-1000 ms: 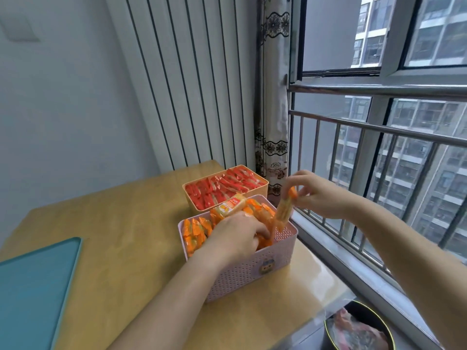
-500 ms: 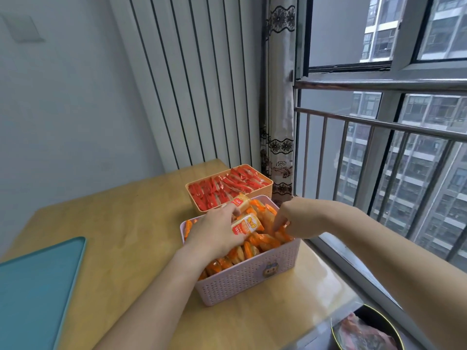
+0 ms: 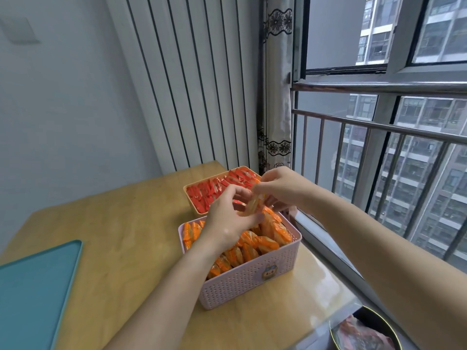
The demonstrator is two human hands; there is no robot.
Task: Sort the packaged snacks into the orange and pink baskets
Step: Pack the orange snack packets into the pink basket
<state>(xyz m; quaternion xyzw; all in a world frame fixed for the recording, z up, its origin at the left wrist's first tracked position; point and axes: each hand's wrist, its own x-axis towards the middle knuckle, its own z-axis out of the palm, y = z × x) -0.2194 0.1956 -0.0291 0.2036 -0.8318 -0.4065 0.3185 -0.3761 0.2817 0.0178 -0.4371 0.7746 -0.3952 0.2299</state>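
Pink basket (image 3: 252, 284), perforated wall with a small sticker on the front, stands on the wooden table (image 3: 121, 223) near the window-side edge. It is packed with orange packets (image 3: 255, 245), most standing on edge in rows.

Orange basket (image 3: 190, 202) sits just behind it, toward the wall, filled with red packets (image 3: 204, 192).

Both hands meet above the far rim of the pink basket. Left hand (image 3: 227, 218): fingers curled, grip pinching the lower end of a single snack packet (image 3: 252, 205), orange and cream. Right hand (image 3: 281, 188): fingers bent, grip pinching the upper end of the same packet. The packet is clear of both baskets, tilted, and held between the two hands. Motion blur hides its print.

Teal tray (image 3: 38, 286) lies flat on the near left of the table, well apart from the baskets. Dark round bin (image 3: 376, 318) shows at the lower right, below the table edge, with a pinkish bag inside. Patterned curtain (image 3: 275, 109) hangs beside the metal window railing (image 3: 379, 126).
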